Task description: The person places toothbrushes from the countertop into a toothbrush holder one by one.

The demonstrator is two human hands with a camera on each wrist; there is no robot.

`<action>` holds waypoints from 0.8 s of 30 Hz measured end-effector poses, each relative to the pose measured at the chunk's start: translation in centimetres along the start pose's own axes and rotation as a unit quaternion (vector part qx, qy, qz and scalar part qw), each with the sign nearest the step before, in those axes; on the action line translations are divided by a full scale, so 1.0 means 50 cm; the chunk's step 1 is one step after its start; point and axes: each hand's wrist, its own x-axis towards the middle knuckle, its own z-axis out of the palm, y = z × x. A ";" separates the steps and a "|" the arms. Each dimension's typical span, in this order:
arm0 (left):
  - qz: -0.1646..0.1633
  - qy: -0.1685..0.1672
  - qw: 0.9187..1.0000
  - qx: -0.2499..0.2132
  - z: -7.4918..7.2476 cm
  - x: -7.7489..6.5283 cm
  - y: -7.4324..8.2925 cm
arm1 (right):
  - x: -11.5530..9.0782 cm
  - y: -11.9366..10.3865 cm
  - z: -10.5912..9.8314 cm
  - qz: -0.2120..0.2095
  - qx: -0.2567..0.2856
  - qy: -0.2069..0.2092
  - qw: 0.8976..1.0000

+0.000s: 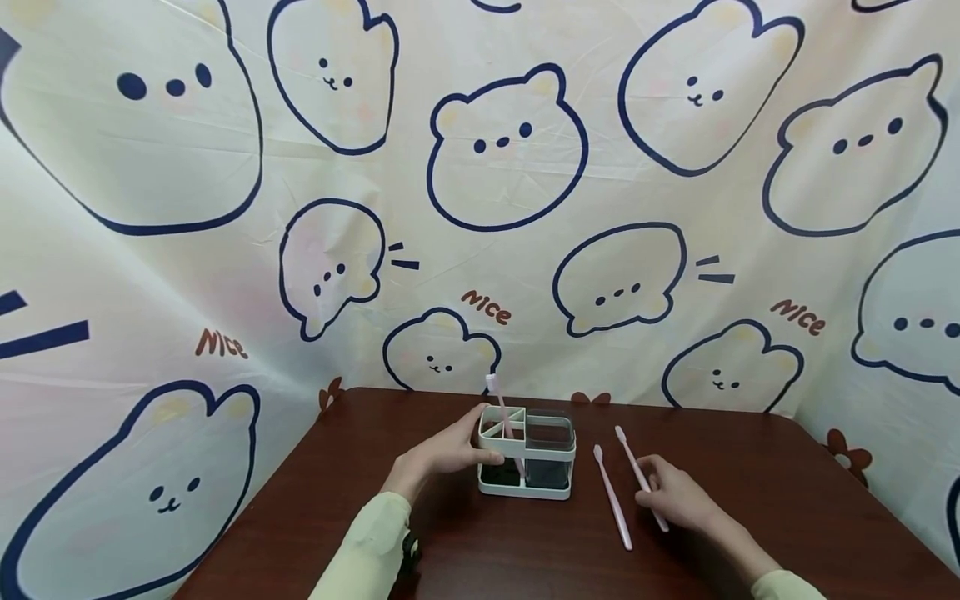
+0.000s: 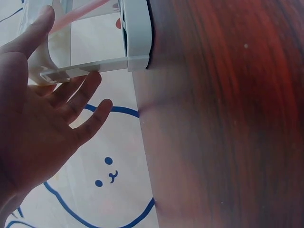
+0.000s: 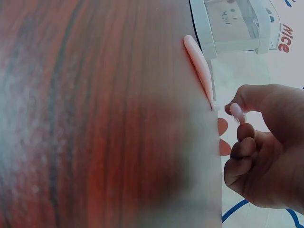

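Note:
A white toothbrush holder (image 1: 525,492) with divided slots and a clear cup section stands on the table. My left hand (image 1: 442,446) grips its left side, thumb at the front and fingers behind; the left wrist view shows them around the holder's frame (image 2: 140,33). One pink toothbrush (image 1: 506,414) leans inside a left slot, its white head upward. To the right, my right hand (image 1: 675,493) pinches a second pink toothbrush (image 1: 630,454) by the handle, between thumb and fingertips. A third pink toothbrush (image 1: 613,500) lies on the table between the holder and that hand.
The dark brown wooden table (image 1: 315,517) reaches back to a pale cloth backdrop (image 1: 517,267) printed with blue-outlined bear faces. Cloth also hangs along the left and right sides. A dark band (image 1: 409,550) circles the left wrist.

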 end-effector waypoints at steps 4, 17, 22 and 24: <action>0.004 0.001 1.000 0.001 -0.002 -0.001 0.000 | 0.001 -0.008 -0.002 -0.013 0.000 0.006 1.000; 0.006 -0.001 1.000 0.003 0.001 0.003 0.002 | 0.014 -0.041 -0.002 -0.038 -0.004 0.062 0.997; 0.008 -0.001 1.000 0.004 0.001 0.003 0.001 | 0.015 -0.061 -0.003 -0.066 -0.019 0.087 0.994; 0.010 -0.002 1.000 0.004 0.001 0.003 0.000 | 0.014 -0.068 -0.003 -0.076 -0.021 0.093 0.993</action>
